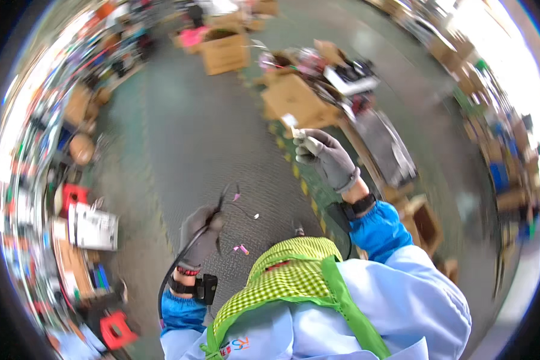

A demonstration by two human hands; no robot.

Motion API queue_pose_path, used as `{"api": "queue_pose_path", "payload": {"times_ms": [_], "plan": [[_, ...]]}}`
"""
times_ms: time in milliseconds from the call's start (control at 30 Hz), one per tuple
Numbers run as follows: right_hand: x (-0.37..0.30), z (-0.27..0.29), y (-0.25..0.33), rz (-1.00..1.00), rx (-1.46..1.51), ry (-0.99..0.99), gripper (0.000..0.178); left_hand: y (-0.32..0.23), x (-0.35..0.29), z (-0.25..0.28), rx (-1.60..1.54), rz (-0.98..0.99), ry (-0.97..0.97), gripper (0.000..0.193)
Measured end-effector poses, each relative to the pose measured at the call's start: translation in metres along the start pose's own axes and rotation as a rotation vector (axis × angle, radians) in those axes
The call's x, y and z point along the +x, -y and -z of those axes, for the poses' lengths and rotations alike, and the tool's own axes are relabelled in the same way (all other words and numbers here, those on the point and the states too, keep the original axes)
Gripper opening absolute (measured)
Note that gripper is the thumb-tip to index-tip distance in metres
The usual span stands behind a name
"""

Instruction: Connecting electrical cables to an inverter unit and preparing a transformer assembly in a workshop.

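Note:
My left hand (199,239), in a grey glove, is closed around a black cable (171,271). The cable runs up along my forearm and over the hand. Beyond my fingers it splits into thin leads with small pink tags (241,249) and a small white end (256,216). Further forward and to the right, my right hand (327,157), also gloved in grey, is raised with its fingers pinched together. A small whitish piece (297,133) sticks out at its fingertips; blur hides what kind it is. The two hands are well apart.
Ahead to the right stand open cardboard boxes (297,99) and a grey wrapped bundle (385,147). Another carton (225,54) sits farther off. At left are a white box-shaped unit (93,227), red stools (117,330) and cluttered shelving. A dark textured mat (204,132) covers the floor.

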State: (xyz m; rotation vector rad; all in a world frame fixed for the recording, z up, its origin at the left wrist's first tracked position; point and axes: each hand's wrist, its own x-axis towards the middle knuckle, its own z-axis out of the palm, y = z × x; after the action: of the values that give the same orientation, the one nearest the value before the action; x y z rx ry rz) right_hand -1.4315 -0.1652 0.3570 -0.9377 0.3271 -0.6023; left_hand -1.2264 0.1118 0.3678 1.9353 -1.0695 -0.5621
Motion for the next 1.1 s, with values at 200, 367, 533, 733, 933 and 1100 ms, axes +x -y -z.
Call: {"api": "queue_pose_path", "payload": {"times_ms": [200, 367, 533, 733, 933, 1100], "plan": [[-0.176, 0.135, 0.004, 0.100, -0.055, -0.503, 0.029, 0.002, -0.017, -0.055, 0.054, -0.033, 0.287, 0.020], [-0.353, 0.240, -0.018, 0.068, -0.208, -1.202, 0.022, -0.006, -0.022, -0.130, -0.037, 0.015, 0.528, 0.020], [-0.532, 0.350, -0.059, -0.336, -0.735, -1.604, 0.025, -0.053, -0.042, -0.227, 0.015, 0.057, 0.665, 0.019], [-0.612, 0.481, -0.101, -0.602, -0.600, -1.666, 0.024, -0.108, -0.065, -0.375, 0.070, 0.223, 0.800, 0.018], [-0.590, 0.561, -0.165, -0.355, 0.017, -1.515, 0.015, -0.110, -0.075, -0.478, 0.178, 0.428, 1.017, 0.019], [-0.554, 0.617, -0.243, -0.461, 0.290, -1.375, 0.015, -0.081, -0.080, -0.527, 0.289, 0.612, 1.055, 0.021]]}}
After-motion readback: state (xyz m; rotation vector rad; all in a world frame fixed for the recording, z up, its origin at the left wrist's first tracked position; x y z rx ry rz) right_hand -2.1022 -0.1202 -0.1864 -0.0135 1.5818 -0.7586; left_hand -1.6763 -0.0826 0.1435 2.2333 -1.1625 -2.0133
